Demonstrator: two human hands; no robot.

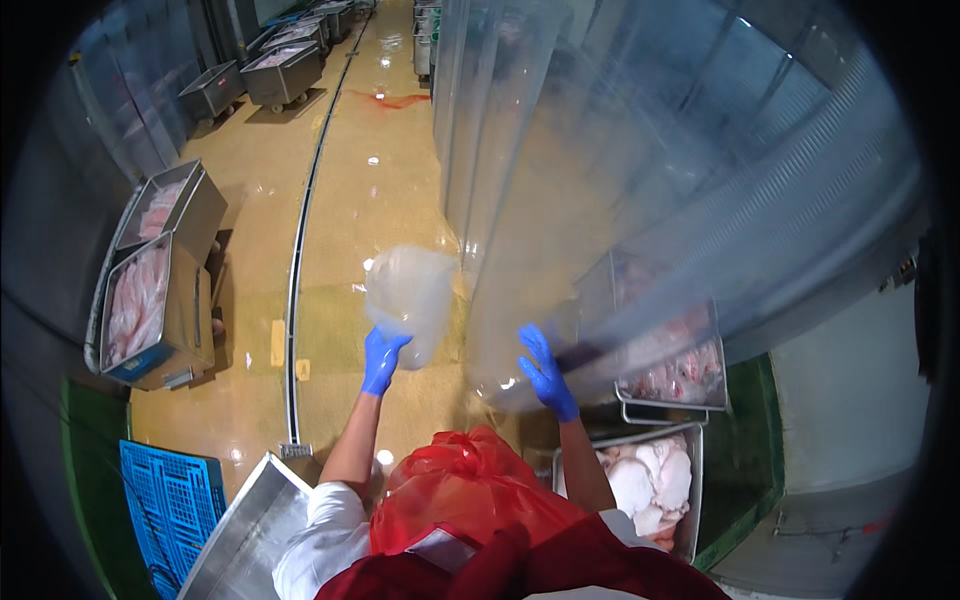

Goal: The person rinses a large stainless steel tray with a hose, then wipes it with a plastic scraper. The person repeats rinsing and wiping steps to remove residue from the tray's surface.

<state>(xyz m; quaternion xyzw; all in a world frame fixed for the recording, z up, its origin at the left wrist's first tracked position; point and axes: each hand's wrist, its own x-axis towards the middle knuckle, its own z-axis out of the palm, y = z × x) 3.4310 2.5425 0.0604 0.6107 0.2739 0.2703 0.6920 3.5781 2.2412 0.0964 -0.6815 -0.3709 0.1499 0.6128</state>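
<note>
My left hand (383, 358), in a blue glove, is closed on the lower edge of a translucent whitish plastic bag (412, 295), which spreads out ahead of the fingers above the wet floor. Whether anything is inside the bag cannot be made out. To the right, my blue-gloved right hand (546, 372) has its fingers stretched and apart, held up against the edge of a clear plastic strip curtain (580, 220). Nothing shows in its grasp. A red plastic apron (480, 480) covers my front.
Metal bins of pale, bagged meat (140, 300) line the left. Close on my right stands a metal tub of pale meat (650, 480); another meat bin (680, 360) sits behind the curtain. A blue pallet (170, 510) and metal cart (250, 530) are lower left. A drain channel (303, 220) runs along the floor.
</note>
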